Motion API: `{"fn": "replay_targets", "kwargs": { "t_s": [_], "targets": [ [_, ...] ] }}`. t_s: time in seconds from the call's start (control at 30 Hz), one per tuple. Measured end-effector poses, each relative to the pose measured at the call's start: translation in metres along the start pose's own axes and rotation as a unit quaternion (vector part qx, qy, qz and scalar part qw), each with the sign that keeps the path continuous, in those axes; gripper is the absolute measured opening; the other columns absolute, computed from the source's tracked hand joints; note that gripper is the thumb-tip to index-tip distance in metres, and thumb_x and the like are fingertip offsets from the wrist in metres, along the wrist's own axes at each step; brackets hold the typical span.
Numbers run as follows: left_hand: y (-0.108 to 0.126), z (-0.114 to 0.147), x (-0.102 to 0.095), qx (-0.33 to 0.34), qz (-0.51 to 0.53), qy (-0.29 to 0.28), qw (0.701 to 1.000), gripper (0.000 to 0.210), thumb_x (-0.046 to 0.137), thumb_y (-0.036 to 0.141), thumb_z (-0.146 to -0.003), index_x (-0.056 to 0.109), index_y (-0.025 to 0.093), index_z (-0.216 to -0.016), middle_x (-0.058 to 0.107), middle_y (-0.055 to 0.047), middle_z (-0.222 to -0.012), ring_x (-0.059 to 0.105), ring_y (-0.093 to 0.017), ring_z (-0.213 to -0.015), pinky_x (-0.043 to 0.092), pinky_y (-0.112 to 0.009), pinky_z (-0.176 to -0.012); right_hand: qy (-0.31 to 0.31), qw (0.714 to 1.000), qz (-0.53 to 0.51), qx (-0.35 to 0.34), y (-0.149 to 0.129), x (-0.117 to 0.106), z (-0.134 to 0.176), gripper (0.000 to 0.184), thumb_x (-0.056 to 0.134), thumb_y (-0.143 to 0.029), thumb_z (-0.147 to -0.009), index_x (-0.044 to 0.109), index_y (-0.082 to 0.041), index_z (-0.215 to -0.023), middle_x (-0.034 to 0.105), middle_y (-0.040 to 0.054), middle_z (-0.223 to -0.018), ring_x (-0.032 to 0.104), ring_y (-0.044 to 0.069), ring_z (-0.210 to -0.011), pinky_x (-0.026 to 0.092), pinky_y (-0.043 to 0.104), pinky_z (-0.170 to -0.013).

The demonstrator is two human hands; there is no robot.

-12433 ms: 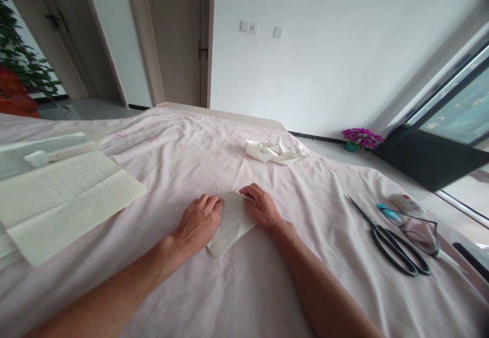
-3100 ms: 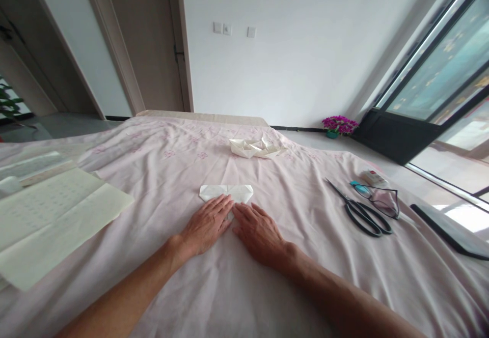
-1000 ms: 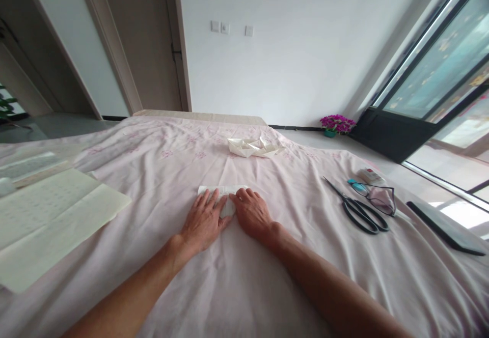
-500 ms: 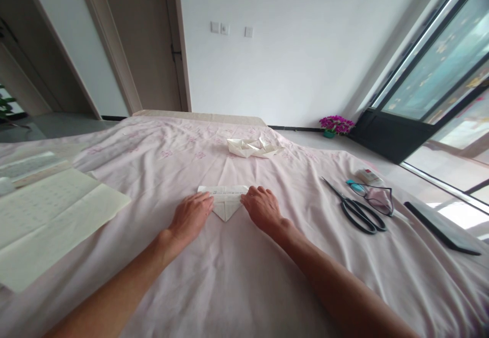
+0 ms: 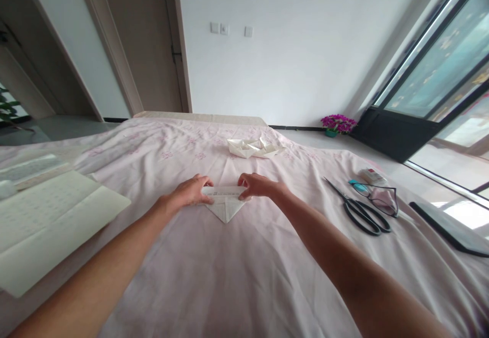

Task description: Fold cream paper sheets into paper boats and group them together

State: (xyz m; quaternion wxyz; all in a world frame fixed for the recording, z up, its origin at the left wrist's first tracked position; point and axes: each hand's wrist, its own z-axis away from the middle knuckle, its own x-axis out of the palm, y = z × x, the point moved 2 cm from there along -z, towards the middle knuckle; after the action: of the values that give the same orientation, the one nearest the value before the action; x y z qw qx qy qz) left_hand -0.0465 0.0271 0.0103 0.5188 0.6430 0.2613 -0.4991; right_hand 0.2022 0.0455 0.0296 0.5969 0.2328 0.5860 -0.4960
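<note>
A folded sheet of paper (image 5: 226, 208) lies on the pink cloth, its point toward me and a printed strip along its far edge. My left hand (image 5: 193, 191) grips its left end, thumb on top and fingers curled round the far edge. At the right end, my right hand (image 5: 257, 185) holds it in the same way, thumb over the strip. The fingertips behind the paper are partly hidden. Beyond my hands stand folded paper boats (image 5: 254, 148), close together.
Large paper sheets (image 5: 76, 210) lie at the left. On the right are black-handled scissors (image 5: 364, 213), glasses (image 5: 385, 200), a small white box (image 5: 372, 176) and a dark flat object (image 5: 451, 228). The pink cloth (image 5: 214, 287) is wrinkled.
Both hands have moved from lying on the paper's ends to pinching them, thumbs on the near side and fingers at the far edge. The paper stays in about the same place.
</note>
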Motion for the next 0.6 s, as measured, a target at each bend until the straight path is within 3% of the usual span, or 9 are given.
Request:
{"fn": "replay_targets", "kwargs": {
  "t_s": [0.13, 0.23, 0.27, 0.33, 0.4, 0.43, 0.5, 0.6],
  "targets": [
    [0.002, -0.002, 0.001, -0.035, 0.066, -0.068, 0.995, 0.053, 0.074, 0.036, -0.058, 0.060, 0.021, -0.107, 0.068, -0.002, -0.093, 0.064, -0.020, -0.081, 0.044, -0.023, -0.063, -0.085, 0.996, -0.001, -0.020, -0.004, -0.004, -0.005, 0.031, 0.073, -0.039, -0.067, 0.066, -0.022, -0.092, 0.065, -0.0003, -0.086, 0.055, 0.014, -0.069, 0.033, 0.023, -0.057],
    [0.007, 0.002, -0.001, -0.050, 0.071, -0.065, 0.994, 0.037, 0.069, 0.037, -0.064, 0.064, 0.018, -0.096, 0.068, 0.000, -0.081, 0.064, -0.018, -0.071, 0.041, -0.023, -0.058, -0.064, 0.997, -0.015, -0.038, -0.009, -0.009, 0.000, 0.023, 0.071, -0.036, -0.070, 0.065, -0.021, -0.087, 0.063, -0.0014, -0.079, 0.053, 0.012, -0.065, 0.031, 0.022, -0.055],
    [0.010, 0.004, -0.005, -0.048, 0.057, -0.029, 0.997, 0.033, 0.069, 0.037, -0.066, 0.064, 0.018, -0.093, 0.068, -0.001, -0.080, 0.064, -0.018, -0.071, 0.041, -0.024, -0.059, -0.033, 0.998, -0.022, -0.039, -0.011, -0.011, 0.004, 0.021, 0.070, -0.035, -0.072, 0.065, -0.021, -0.087, 0.063, -0.0014, -0.078, 0.053, 0.012, -0.065, 0.031, 0.022, -0.055],
    [0.016, 0.012, -0.017, -0.026, 0.006, 0.099, 0.995, 0.026, 0.067, 0.036, -0.071, 0.064, 0.019, -0.091, 0.068, -0.002, -0.084, 0.063, -0.019, -0.079, 0.042, -0.025, -0.066, 0.071, 0.996, -0.026, -0.047, -0.016, -0.019, 0.013, 0.015, 0.065, -0.031, -0.078, 0.063, -0.020, -0.088, 0.063, -0.0009, -0.080, 0.053, 0.012, -0.068, 0.031, 0.023, -0.058],
    [0.023, 0.023, -0.029, 0.027, -0.069, 0.241, 0.968, 0.014, 0.061, 0.031, -0.080, 0.063, 0.020, -0.090, 0.067, -0.004, -0.091, 0.061, -0.020, -0.087, 0.041, -0.028, -0.074, 0.209, 0.976, 0.006, -0.067, -0.024, -0.026, 0.026, 0.009, 0.058, -0.027, -0.085, 0.061, -0.020, -0.090, 0.063, 0.0010, -0.086, 0.053, 0.014, -0.077, 0.032, 0.024, -0.065],
    [0.027, 0.029, -0.033, 0.064, -0.111, 0.282, 0.951, 0.009, 0.057, 0.027, -0.084, 0.063, 0.021, -0.087, 0.067, -0.004, -0.089, 0.059, -0.021, -0.090, 0.040, -0.030, -0.079, 0.265, 0.960, 0.036, -0.082, -0.028, -0.027, 0.033, 0.009, 0.054, -0.026, -0.088, 0.061, -0.020, -0.091, 0.062, 0.0026, -0.088, 0.051, 0.015, -0.082, 0.032, 0.026, -0.069],
    [0.033, 0.040, -0.032, 0.131, -0.176, 0.307, 0.926, 0.014, 0.049, 0.018, -0.088, 0.063, 0.022, -0.084, 0.065, -0.005, -0.084, 0.057, -0.021, -0.089, 0.038, -0.034, -0.082, 0.316, 0.936, 0.110, -0.104, -0.034, -0.022, 0.044, 0.015, 0.046, -0.023, -0.094, 0.061, -0.019, -0.092, 0.061, 0.0060, -0.092, 0.048, 0.019, -0.088, 0.030, 0.030, -0.075],
    [0.033, 0.051, -0.014, 0.176, -0.226, 0.282, 0.916, 0.023, 0.042, 0.012, -0.091, 0.062, 0.021, -0.084, 0.063, -0.006, -0.084, 0.055, -0.021, -0.085, 0.037, -0.035, -0.080, 0.278, 0.933, 0.192, -0.125, -0.037, 0.003, 0.052, 0.024, 0.037, -0.022, -0.097, 0.061, -0.019, -0.096, 0.060, 0.0083, -0.093, 0.044, 0.021, -0.087, 0.028, 0.033, -0.074]
  ]
}}
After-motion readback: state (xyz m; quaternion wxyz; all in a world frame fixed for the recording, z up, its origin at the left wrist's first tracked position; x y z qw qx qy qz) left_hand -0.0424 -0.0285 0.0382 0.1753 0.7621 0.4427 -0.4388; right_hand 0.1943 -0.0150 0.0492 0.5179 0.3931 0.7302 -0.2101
